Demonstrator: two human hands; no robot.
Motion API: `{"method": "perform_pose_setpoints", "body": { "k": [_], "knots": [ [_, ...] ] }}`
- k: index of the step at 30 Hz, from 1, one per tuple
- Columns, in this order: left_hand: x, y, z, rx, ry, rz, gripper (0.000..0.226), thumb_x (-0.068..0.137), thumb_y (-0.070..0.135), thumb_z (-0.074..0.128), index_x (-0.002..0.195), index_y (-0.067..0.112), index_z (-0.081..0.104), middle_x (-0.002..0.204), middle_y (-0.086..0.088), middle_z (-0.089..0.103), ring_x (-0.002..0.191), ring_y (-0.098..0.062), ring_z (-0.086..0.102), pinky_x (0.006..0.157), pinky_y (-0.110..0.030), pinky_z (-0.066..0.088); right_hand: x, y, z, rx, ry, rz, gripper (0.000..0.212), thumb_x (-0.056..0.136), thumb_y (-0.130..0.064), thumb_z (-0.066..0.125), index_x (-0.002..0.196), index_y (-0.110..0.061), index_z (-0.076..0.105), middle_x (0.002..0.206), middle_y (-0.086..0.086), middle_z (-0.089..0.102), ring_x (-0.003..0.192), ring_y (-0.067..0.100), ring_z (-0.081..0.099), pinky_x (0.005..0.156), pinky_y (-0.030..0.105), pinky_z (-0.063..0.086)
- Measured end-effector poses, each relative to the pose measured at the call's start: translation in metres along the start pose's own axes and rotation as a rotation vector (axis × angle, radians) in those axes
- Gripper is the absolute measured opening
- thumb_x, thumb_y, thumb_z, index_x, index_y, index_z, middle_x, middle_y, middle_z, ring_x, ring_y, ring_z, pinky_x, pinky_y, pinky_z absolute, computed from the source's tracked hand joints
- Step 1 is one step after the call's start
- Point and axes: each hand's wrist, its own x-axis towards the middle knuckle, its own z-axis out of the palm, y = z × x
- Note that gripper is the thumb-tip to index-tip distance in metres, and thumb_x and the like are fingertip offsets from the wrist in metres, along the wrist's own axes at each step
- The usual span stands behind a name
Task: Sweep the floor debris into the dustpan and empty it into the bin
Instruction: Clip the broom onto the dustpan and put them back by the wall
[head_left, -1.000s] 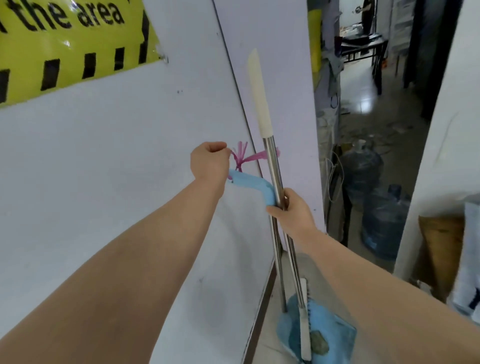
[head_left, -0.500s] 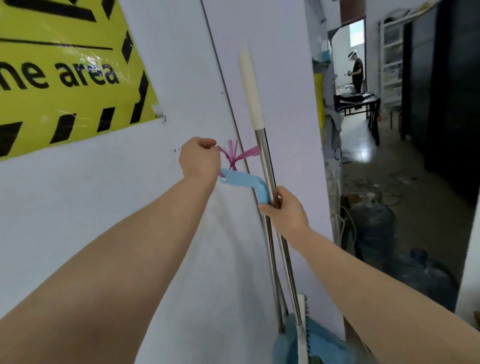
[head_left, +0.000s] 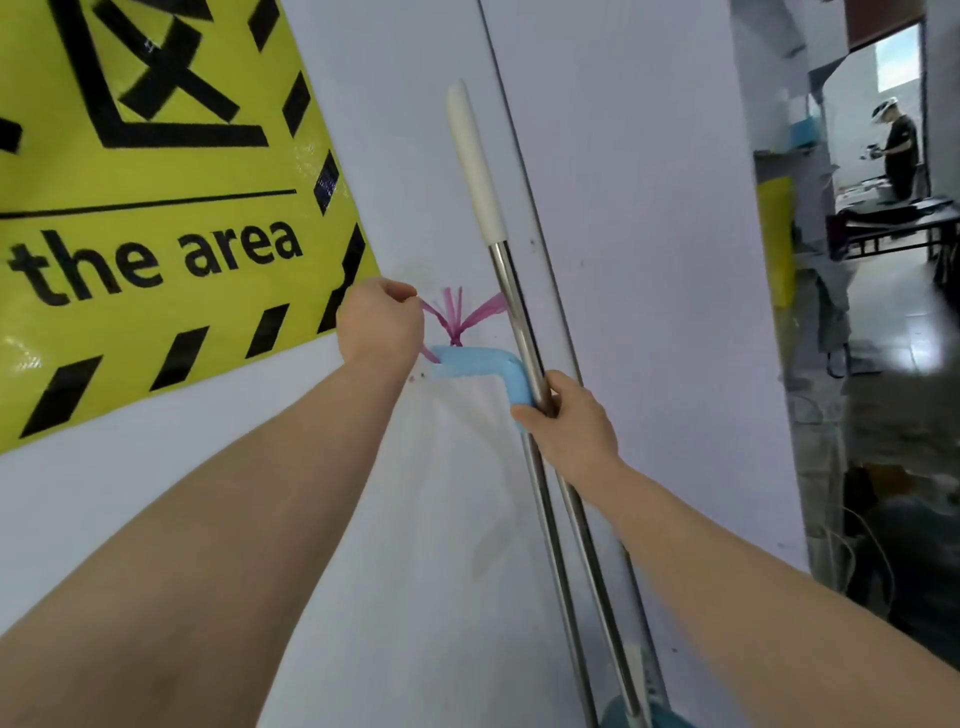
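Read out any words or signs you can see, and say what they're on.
"the area": black letters on the yellow hazard-striped banner on the wall.
Large black character above it, same banner: cut off by the frame, unreadable.
Nothing else legible.

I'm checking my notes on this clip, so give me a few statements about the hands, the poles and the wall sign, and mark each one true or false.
1. The right hand grips the metal poles. True.
2. The left hand lies flat on the yellow sign. False: it pinches the pink string tied at the blue handle.
3. One of the poles ends in a white grip. True.
4. The yellow sign hangs to the right of the poles. False: it hangs to their left.
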Motion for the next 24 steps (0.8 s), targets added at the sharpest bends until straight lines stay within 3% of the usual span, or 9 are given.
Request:
{"method": "perform_pose_setpoints", "body": {
  "k": [4,7,10,14,20,24],
  "knots": [
    [0.024,0.002,-0.01,0.033,0.042,-0.053,0.02,0.081,0.014,0.058,0.092,0.022,0.073,0.083,-0.001,0.073,0.078,-0.023,0.071,0.076,-0.04,0.061,0.02,-0.008,0.008,0.04,-0.07,-0.053,0.036,0.087,-0.029,0.067,0.067,-0.024,0.038,0.06,-0.006,0.043,0.055,0.013,0.04,0.052,0.029,0.029],
    [0.033,0.003,-0.015,0.107,0.073,-0.081,0.018,0.079,0.013,0.058,0.082,0.026,0.07,0.074,0.001,0.071,0.075,-0.023,0.071,0.074,-0.04,0.061,0.03,-0.011,0.015,0.062,-0.106,-0.08,0.024,0.086,-0.031,0.067,0.075,-0.023,0.047,0.063,-0.007,0.048,0.062,0.018,0.048,0.057,0.032,0.035],
    [0.038,0.005,-0.013,0.215,0.074,-0.057,0.017,0.081,0.014,0.06,0.083,0.026,0.072,0.081,-0.002,0.074,0.076,-0.024,0.071,0.075,-0.038,0.06,0.037,-0.01,0.02,0.065,-0.122,-0.081,0.018,0.086,-0.031,0.066,0.081,-0.021,0.052,0.067,-0.006,0.052,0.067,0.021,0.051,0.063,0.034,0.04],
    [0.04,0.006,-0.006,0.434,0.092,0.019,0.023,0.082,0.013,0.059,0.095,0.022,0.076,0.088,-0.002,0.073,0.074,-0.022,0.062,0.061,-0.028,0.046,0.041,-0.005,0.019,0.08,-0.144,-0.073,0.022,0.086,-0.03,0.066,0.078,-0.02,0.049,0.065,-0.006,0.05,0.064,0.02,0.049,0.062,0.035,0.041],
    [0.038,-0.006,0.005,0.598,0.114,0.118,0.03,0.087,0.009,0.054,0.105,0.018,0.075,0.104,-0.005,0.071,0.091,-0.028,0.066,0.064,-0.029,0.041,0.038,0.005,0.02,0.072,-0.163,-0.063,0.03,0.085,-0.03,0.066,0.071,-0.022,0.042,0.061,-0.006,0.046,0.059,0.018,0.043,0.057,0.031,0.034],
    [0.031,-0.012,0.01,0.721,0.113,0.141,0.03,0.09,0.005,0.053,0.11,0.015,0.073,0.124,-0.009,0.056,0.097,-0.033,0.062,0.067,-0.031,0.04,0.032,0.013,0.022,0.073,-0.179,-0.048,0.021,0.085,-0.029,0.066,0.08,-0.016,0.051,0.063,-0.006,0.047,0.06,0.018,0.044,0.059,0.032,0.036]
  ]
}}
